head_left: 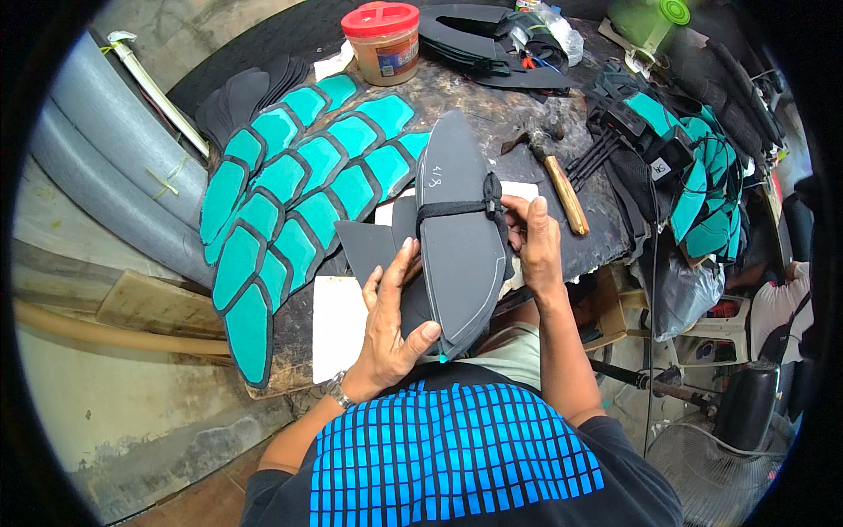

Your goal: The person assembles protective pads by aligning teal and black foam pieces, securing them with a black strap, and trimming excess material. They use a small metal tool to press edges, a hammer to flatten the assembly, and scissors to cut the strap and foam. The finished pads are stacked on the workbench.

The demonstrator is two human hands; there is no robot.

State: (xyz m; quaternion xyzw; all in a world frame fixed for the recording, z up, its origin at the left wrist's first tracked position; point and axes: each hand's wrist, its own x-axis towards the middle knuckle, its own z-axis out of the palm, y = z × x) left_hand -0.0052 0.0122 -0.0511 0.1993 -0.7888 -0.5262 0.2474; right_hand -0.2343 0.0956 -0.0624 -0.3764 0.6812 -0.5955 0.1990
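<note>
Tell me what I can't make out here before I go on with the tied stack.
- Head view: stack of dark sole pieces, underside hidden by its own top piece.
- Left hand fingers: behind the stack.
- Right hand fingertips: tucked at the black cord.
- Fan: cut off by the rim.

Even daylight on my bench, soft shadows, no harsh glare. Centre is sharp. Fisheye bends straight edges near the rim; corners go black, far right dim and murky.
</note>
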